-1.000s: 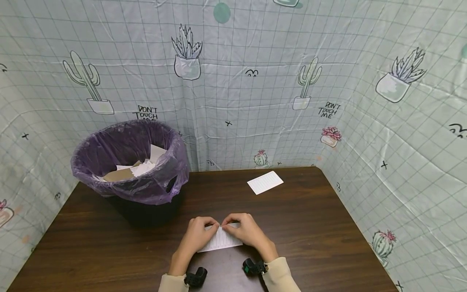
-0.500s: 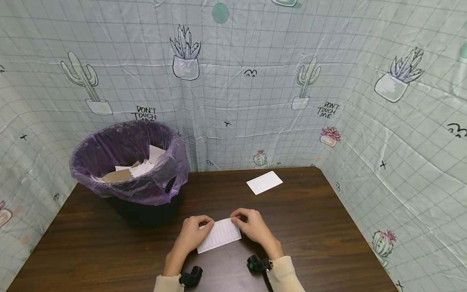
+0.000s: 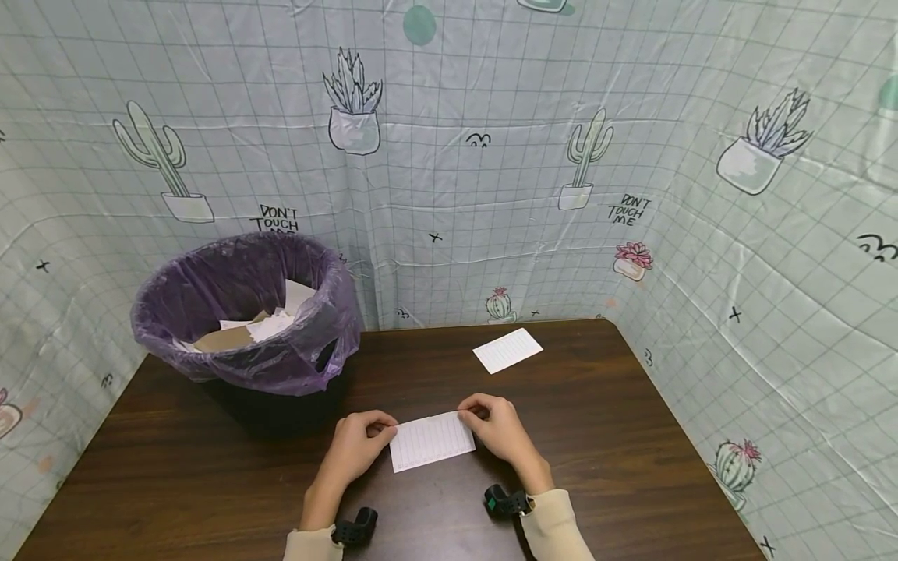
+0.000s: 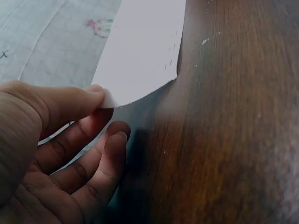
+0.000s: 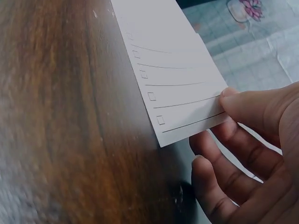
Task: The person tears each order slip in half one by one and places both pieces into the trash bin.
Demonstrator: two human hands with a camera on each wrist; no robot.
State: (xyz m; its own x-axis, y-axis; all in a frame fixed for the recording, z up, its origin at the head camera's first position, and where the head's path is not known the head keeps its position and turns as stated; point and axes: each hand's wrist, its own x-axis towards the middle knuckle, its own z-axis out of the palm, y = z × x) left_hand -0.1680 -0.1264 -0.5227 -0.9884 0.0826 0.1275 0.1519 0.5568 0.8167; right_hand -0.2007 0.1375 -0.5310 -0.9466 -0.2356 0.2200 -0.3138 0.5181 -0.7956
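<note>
A white checklist sheet, printed with lines and small checkboxes, is held between both hands just above the table. My left hand pinches its far left corner between thumb and index finger; in the left wrist view that paper end bends slightly. At the far right corner, my right hand pinches the sheet with thumb and forefinger. The right wrist view shows the row of checkboxes along the near edge of the paper, and the other fingers loosely curled below it.
A black bin lined with a purple bag stands at the left, with paper and cardboard scraps inside. Another lined white sheet lies at the back of the brown wooden table. A patterned cloth hangs around the table.
Both hands have moved apart from the middle of the sheet's far edge to its two far corners. The sheet, mostly covered before, now shows fully between them.
</note>
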